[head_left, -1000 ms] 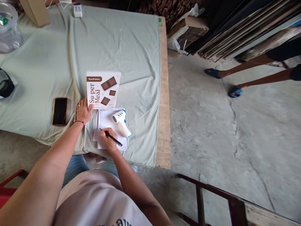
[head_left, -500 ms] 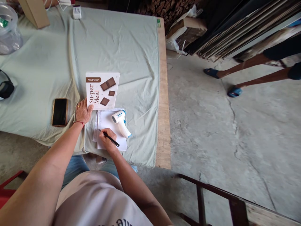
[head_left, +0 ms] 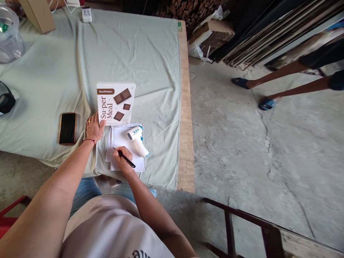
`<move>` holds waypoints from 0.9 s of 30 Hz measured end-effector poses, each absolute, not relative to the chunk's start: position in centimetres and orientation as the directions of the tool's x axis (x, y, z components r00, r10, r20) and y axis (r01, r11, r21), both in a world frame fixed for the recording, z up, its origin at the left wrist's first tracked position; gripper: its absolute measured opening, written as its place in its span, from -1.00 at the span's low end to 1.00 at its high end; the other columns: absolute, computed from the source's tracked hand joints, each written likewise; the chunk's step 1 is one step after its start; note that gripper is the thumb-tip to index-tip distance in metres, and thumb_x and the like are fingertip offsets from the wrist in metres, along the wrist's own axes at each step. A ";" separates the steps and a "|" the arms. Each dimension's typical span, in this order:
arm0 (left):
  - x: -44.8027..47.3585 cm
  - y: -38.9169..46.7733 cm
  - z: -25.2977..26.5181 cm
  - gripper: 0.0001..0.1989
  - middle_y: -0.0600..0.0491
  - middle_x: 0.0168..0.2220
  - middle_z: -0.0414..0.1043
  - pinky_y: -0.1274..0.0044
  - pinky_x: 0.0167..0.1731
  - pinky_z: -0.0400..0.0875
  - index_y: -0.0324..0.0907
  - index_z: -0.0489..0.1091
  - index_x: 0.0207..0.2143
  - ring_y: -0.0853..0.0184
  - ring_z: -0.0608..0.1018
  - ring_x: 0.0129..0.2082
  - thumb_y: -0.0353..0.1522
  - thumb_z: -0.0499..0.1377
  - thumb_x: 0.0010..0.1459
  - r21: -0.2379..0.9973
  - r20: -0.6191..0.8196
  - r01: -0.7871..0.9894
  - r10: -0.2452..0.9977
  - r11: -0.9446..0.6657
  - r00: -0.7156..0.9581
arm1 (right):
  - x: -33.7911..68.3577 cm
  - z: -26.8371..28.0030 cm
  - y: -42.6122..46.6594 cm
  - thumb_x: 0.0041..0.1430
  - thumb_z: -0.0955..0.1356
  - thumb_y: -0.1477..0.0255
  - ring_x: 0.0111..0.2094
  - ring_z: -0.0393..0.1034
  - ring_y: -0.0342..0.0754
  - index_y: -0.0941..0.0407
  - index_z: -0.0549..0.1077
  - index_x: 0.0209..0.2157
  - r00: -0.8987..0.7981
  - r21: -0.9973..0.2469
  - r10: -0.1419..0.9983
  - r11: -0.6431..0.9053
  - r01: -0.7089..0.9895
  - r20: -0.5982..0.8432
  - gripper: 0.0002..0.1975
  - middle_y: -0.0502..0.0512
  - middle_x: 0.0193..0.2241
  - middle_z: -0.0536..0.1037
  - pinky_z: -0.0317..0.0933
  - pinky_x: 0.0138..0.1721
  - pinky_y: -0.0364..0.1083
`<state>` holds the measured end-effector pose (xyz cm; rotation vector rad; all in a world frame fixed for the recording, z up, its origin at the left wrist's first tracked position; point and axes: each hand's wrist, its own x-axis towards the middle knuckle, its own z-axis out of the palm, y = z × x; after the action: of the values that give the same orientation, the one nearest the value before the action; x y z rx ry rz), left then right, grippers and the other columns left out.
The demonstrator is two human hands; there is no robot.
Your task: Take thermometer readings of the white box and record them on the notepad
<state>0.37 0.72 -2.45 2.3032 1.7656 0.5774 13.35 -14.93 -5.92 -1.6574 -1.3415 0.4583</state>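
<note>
pale cloth point(head_left: 129, 53) drapes the table point(head_left: 185, 143); left hand point(head_left: 94, 128) grips a white box point(head_left: 116, 104), right hand point(head_left: 122, 159) a black pen point(head_left: 128, 160).

The left arm point(head_left: 57, 182) reached forward from the lower left of the view, nearly straight, slanting inward to the left wrist point(head_left: 86, 146). The left hand point(head_left: 94, 127) showed its back, the thumb point(head_left: 103, 124) set off to the right and the other digits pointing forward in a grip. The right arm point(head_left: 153, 208) slanted inward from the lower right. The right hand point(head_left: 123, 163) lay nearer the body, fingers point(head_left: 126, 150) curled into a pinch, near the left hand but not touching it.
</note>
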 end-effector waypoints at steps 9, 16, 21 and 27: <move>0.5 0.7 -2.3 -0.19 -0.25 0.16 0.35 0.22 0.13 0.23 -0.28 0.21 0.25 0.00 0.36 0.17 0.07 -0.40 0.31 0.378 0.186 0.886 0.959 -0.270 0.212 | 13.3 -6.0 -14.8 0.04 0.22 0.42 -0.48 0.36 -0.08 0.07 0.40 -0.49 0.358 -0.843 0.905 0.002 0.538 0.231 -0.85 0.01 -0.55 0.47 0.29 -0.37 -0.10; 0.5 0.7 -2.2 -0.20 -0.25 0.15 0.36 0.21 0.13 0.23 -0.27 0.22 0.25 -0.01 0.37 0.16 0.07 -0.39 0.32 0.375 0.179 0.889 0.962 -0.261 0.207 | 13.4 -5.7 -15.0 0.03 0.23 0.43 -0.46 0.37 -0.07 0.07 0.40 -0.49 0.358 -0.843 0.909 -0.014 0.538 0.213 -0.87 0.02 -0.54 0.48 0.30 -0.35 -0.10; 0.5 0.8 -2.3 -0.16 -0.26 0.14 0.37 0.22 0.12 0.23 -0.30 0.22 0.24 -0.01 0.37 0.16 0.09 -0.41 0.30 0.373 0.186 0.890 0.961 -0.263 0.206 | 13.4 -5.9 -15.0 0.07 0.21 0.38 -0.49 0.36 -0.07 0.09 0.40 -0.46 0.411 -0.862 0.882 -0.012 0.507 0.229 -0.83 0.02 -0.54 0.48 0.29 -0.38 -0.09; 0.5 0.8 -2.2 -0.17 -0.26 0.14 0.37 0.21 0.12 0.23 -0.29 0.22 0.24 0.00 0.37 0.17 0.08 -0.41 0.31 0.377 0.179 0.889 0.962 -0.259 0.205 | 13.3 -5.8 -14.9 0.06 0.22 0.40 -0.46 0.38 -0.07 0.07 0.40 -0.46 0.406 -0.849 0.888 -0.036 0.527 0.215 -0.85 0.02 -0.53 0.49 0.30 -0.34 -0.09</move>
<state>0.54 0.77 -2.20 2.2827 1.7813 0.5659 13.27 -14.94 -5.85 -1.6986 -1.2488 0.4695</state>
